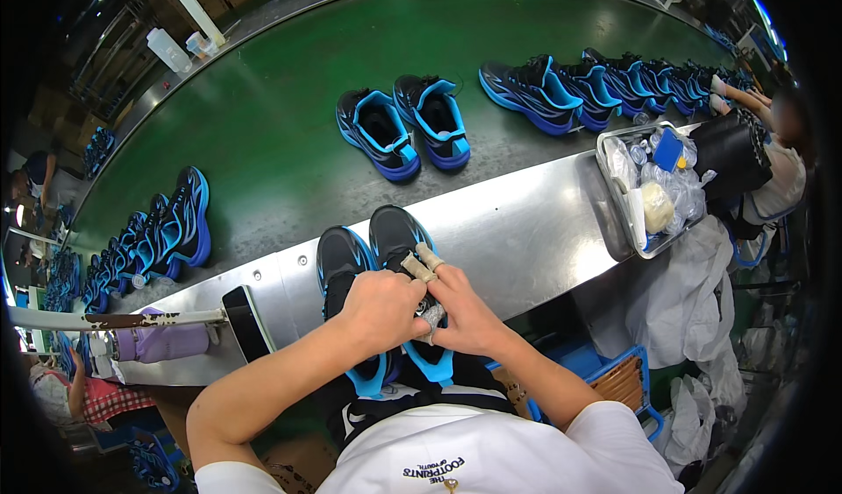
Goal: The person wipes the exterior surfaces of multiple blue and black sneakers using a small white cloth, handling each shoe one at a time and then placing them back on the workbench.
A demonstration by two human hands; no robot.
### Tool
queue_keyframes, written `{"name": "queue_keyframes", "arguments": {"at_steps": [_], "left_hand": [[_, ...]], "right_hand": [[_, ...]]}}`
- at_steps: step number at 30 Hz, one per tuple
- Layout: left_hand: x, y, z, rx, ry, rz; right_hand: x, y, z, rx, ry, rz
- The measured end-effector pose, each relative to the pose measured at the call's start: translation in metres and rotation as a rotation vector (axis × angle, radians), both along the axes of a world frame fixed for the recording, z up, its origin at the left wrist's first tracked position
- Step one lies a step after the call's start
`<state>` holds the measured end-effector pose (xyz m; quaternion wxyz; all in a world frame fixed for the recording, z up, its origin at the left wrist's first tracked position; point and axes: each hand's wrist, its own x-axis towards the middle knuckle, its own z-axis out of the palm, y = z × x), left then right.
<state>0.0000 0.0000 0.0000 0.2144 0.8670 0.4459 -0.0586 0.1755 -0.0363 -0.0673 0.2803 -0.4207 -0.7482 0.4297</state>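
Observation:
In front of me a pair of black and blue sneakers stands on the steel ledge, toes pointing away: a left sneaker (340,253) and a right sneaker (399,228). Both my hands meet over the lace area of the right one. My left hand (381,305) is closed, its fingertips curled against the upper. My right hand (463,311) has beige covers on its fingers and a greyish wrap on the thumb; index and middle finger reach across the sneaker, thumb bent toward them. What either hand pinches is hidden between the fingers.
Beyond the ledge runs a green conveyor belt (289,99) with another sneaker pair (434,125) and rows of sneakers left (189,218) and right (535,95). A plastic tray (645,231) of bags stands right. A phone (247,323) and purple bottle (167,340) lie left. Co-workers sit either side.

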Motion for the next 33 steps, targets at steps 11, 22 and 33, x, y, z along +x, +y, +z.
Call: {"name": "queue_keyframes", "arguments": {"at_steps": [11,22,33], "left_hand": [[-0.007,-0.004,-0.011,-0.064,-0.193,-0.038],[-0.047,-0.034,-0.022,-0.098,-0.545,0.159],[-0.081,-0.065,-0.005,-0.018,-0.805,0.444]], "right_hand": [[0.015,-0.001,-0.010,-0.103,0.028,0.047],[-0.022,-0.002,0.006,-0.269,0.255,-0.082],[-0.017,-0.019,0.016,-0.249,0.260,-0.097]]}}
